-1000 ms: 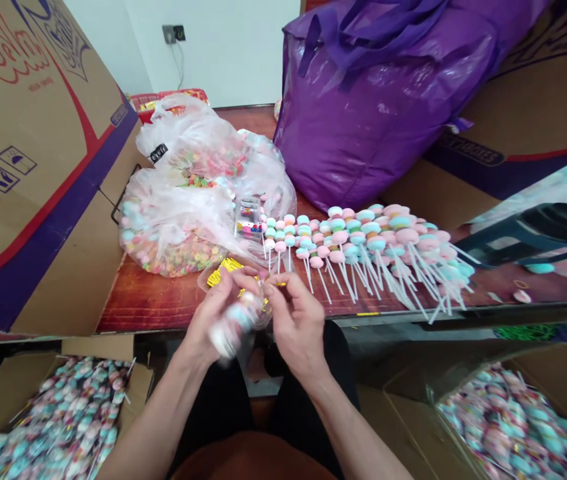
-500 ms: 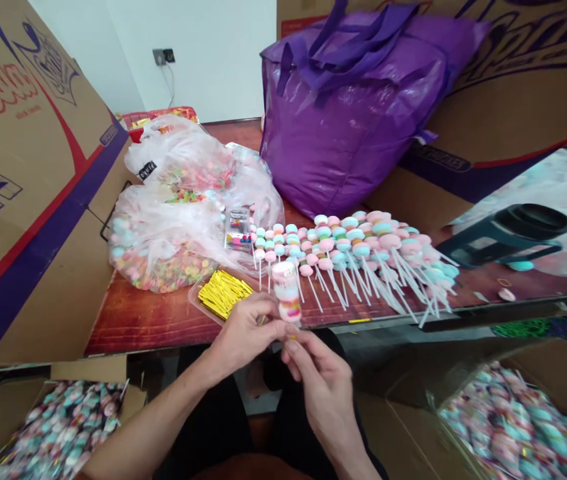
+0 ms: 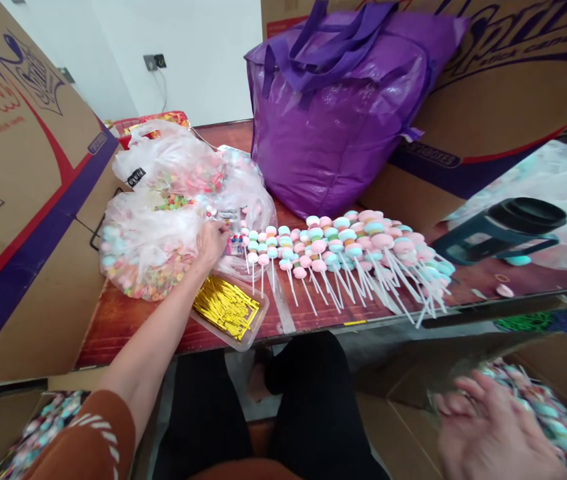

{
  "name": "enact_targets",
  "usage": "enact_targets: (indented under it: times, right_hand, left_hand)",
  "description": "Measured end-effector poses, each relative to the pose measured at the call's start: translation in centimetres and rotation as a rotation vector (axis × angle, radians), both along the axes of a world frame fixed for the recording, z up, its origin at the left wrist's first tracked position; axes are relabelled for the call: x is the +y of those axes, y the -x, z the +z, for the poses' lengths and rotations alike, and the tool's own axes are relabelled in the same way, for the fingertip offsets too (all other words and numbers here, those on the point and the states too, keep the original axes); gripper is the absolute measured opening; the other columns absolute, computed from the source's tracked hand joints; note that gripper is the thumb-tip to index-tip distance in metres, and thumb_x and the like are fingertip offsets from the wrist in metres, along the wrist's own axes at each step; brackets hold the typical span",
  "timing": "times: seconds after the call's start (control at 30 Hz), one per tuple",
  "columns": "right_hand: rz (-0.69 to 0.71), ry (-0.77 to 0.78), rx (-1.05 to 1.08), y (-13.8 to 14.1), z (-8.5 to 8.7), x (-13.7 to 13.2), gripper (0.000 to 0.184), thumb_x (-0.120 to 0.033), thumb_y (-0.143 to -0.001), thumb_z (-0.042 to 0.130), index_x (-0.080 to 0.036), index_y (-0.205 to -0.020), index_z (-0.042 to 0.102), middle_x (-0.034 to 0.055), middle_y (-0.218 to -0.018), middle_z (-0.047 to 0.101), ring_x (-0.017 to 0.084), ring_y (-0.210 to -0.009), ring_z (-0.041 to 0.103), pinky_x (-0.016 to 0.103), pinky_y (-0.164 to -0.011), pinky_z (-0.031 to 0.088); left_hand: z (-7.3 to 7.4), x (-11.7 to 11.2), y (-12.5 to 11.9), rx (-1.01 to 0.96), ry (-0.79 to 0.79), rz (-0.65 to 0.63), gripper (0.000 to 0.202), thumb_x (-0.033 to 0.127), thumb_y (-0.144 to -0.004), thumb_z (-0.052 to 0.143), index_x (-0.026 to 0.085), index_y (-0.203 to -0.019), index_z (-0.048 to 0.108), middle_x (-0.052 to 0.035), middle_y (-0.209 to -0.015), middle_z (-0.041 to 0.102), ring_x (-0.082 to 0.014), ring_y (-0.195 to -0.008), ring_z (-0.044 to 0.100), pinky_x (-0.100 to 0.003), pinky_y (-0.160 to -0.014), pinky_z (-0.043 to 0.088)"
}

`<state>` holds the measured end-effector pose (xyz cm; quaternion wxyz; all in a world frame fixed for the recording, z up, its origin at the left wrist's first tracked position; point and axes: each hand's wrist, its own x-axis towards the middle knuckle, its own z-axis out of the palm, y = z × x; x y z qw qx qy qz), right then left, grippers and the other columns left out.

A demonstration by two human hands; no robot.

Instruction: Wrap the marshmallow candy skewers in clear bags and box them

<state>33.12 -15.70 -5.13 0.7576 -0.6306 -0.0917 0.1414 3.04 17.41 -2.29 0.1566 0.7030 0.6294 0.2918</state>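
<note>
My left hand (image 3: 213,241) reaches over the table to small clear printed packets (image 3: 235,244) beside the candy bags. Its fingers are bent together at the packets; whether one is pinched is hidden. My right hand (image 3: 488,420), smeared by motion, hangs over the right cardboard box (image 3: 388,427) of wrapped candy sticks (image 3: 558,413). Its fingers look loosely curled and apart, with nothing seen in them. Rows of pink and blue candy skewers on white sticks (image 3: 348,247) lie on the table. A clear tray (image 3: 248,339) of gold twist ties (image 3: 226,307) sits under my left forearm.
Plastic bags of candy (image 3: 148,247) stand at left beside a big carton (image 3: 28,200). A purple bag (image 3: 333,133) stands behind the skewers. At right lies a dark teal mug (image 3: 498,230). Another box of wrapped sticks (image 3: 43,427) is at lower left.
The wrapped candy stick that both hands held before me has left them. My left hand has moved forward to the packets, my right hand out to the right box.
</note>
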Motion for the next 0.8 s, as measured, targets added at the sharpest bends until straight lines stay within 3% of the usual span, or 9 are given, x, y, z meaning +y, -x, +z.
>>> enact_targets:
  times: [0.03,0.13,0.23,0.37,0.47,0.53,0.63,0.8]
  right_hand:
    - [-0.007,-0.019,0.033,1.7,0.6,1.0,0.018,-0.032,-0.066,0.082,-0.022,-0.077,0.073,0.0041,-0.070,0.059,0.011,-0.050,0.043,0.031,-0.045,0.030]
    - [0.209,-0.069,-0.028,7.0,2.1,3.6,0.023,-0.035,-0.075,0.078,-0.019,-0.090,0.073,0.0019,-0.070,0.060,0.010,-0.052,0.045,0.028,-0.049,0.033]
    - [0.452,0.000,-0.169,11.2,2.9,5.2,0.020,-0.036,-0.085,0.071,-0.018,-0.094,0.072,0.0001,-0.069,0.062,0.010,-0.054,0.049,0.025,-0.052,0.039]
    - [0.839,0.034,-0.293,14.9,3.4,6.2,0.018,-0.033,-0.092,0.062,-0.018,-0.092,0.071,-0.0009,-0.064,0.062,0.011,-0.055,0.054,0.023,-0.053,0.043]
    - [1.032,-0.005,-0.319,16.6,3.9,7.2,0.017,-0.031,-0.092,0.060,-0.019,-0.087,0.070,-0.0021,-0.062,0.060,0.011,-0.056,0.056,0.023,-0.055,0.045]
    - [1.088,-0.004,-0.289,17.4,4.2,8.1,0.018,-0.032,-0.092,0.060,-0.019,-0.084,0.069,-0.0027,-0.061,0.058,0.011,-0.057,0.055,0.022,-0.056,0.045]
    - [1.058,0.018,-0.175,18.4,4.5,10.0,0.020,-0.036,-0.091,0.061,-0.018,-0.085,0.068,-0.0024,-0.064,0.058,0.011,-0.060,0.055,0.023,-0.058,0.046]
    - [0.904,-0.027,0.081,20.6,4.4,13.4,0.036,-0.042,-0.082,0.070,-0.017,-0.108,0.066,0.0037,-0.089,0.069,0.015,-0.073,0.062,0.027,-0.066,0.052]
  left_hand:
    - [-0.1,-0.1,0.0,0.001,-0.006,0.015,0.006,0.021,-0.079,0.067,0.017,-0.081,0.071,-0.0087,-0.093,0.069,-0.0260,-0.094,0.063,-0.039,-0.090,0.046]
    - [0.1,0.0,0.2,-0.010,-0.027,0.052,0.018,0.017,-0.078,0.066,0.015,-0.096,0.068,-0.0116,-0.098,0.068,-0.0288,-0.098,0.063,-0.042,-0.091,0.045]
    - [0.2,0.2,0.5,-0.035,-0.049,0.065,0.029,0.013,-0.076,0.065,0.013,-0.105,0.065,-0.0140,-0.101,0.068,-0.0299,-0.099,0.063,-0.042,-0.091,0.046]
    - [0.2,-0.3,0.9,-0.130,-0.141,0.073,0.041,0.004,-0.074,0.063,0.015,-0.113,0.063,-0.0141,-0.111,0.065,-0.0295,-0.105,0.061,-0.041,-0.096,0.044]
    - [0.5,-1.0,1.4,-0.286,-0.211,0.080,0.041,0.001,-0.070,0.064,0.016,-0.109,0.066,-0.0129,-0.107,0.066,-0.0288,-0.101,0.062,-0.042,-0.096,0.044]
    - [1.0,-1.6,1.8,-0.419,-0.197,0.093,0.038,0.004,-0.070,0.067,0.015,-0.106,0.067,-0.0110,-0.100,0.067,-0.0258,-0.093,0.062,-0.040,-0.091,0.046]
    - [2.1,-3.4,2.0,-0.760,-0.063,0.105,0.036,0.014,-0.069,0.073,0.014,-0.105,0.067,-0.0059,-0.087,0.067,-0.0184,-0.078,0.062,-0.032,-0.077,0.048]
    - [3.5,-9.4,0.4,-1.400,0.266,0.014,0.037,0.018,-0.060,0.084,0.014,-0.094,0.069,-0.0017,-0.080,0.067,-0.0101,-0.069,0.061,-0.022,-0.067,0.048]
